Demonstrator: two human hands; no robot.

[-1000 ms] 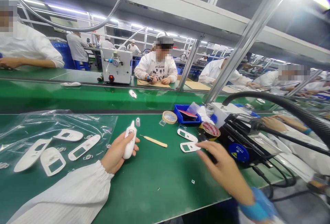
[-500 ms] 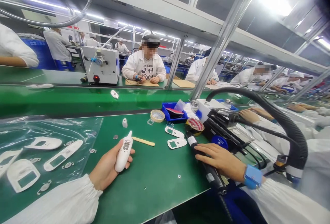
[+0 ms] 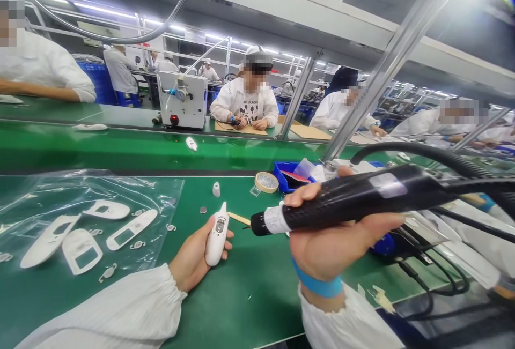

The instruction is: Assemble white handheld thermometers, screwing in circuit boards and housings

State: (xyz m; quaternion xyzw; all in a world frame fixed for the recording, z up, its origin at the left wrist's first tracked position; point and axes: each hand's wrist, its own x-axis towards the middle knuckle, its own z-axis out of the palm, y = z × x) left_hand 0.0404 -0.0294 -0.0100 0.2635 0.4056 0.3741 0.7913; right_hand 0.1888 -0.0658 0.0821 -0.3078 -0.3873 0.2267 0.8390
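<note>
My left hand [image 3: 193, 258] is closed around a white handheld thermometer [image 3: 216, 244], its narrow tip pointing up and an opening on its body facing me. Raised above the bench, my right hand [image 3: 317, 250] grips a black electric screwdriver [image 3: 346, 199], with the bit end pointing left towards the thermometer but apart from it. Behind the thermometer lies a pale yellow stick [image 3: 238, 218], partly hidden by the screwdriver. A small white cap [image 3: 216, 189] stands farther back, and a round grey disc [image 3: 203, 210] lies near it.
On the left, a clear plastic sheet [image 3: 156, 191] bears several white covers [image 3: 82, 251] and small curved parts [image 3: 108, 272]. Tape [image 3: 266, 182] and a blue bin [image 3: 281, 172] stand at the back. Cables [image 3: 446, 276] run at right. Co-workers [image 3: 245, 99] sit across the green line.
My right hand has lifted the electric screwdriver off the bench and swung its bit end leftward. The left hand still holds the thermometer. The camera view has shifted a little.
</note>
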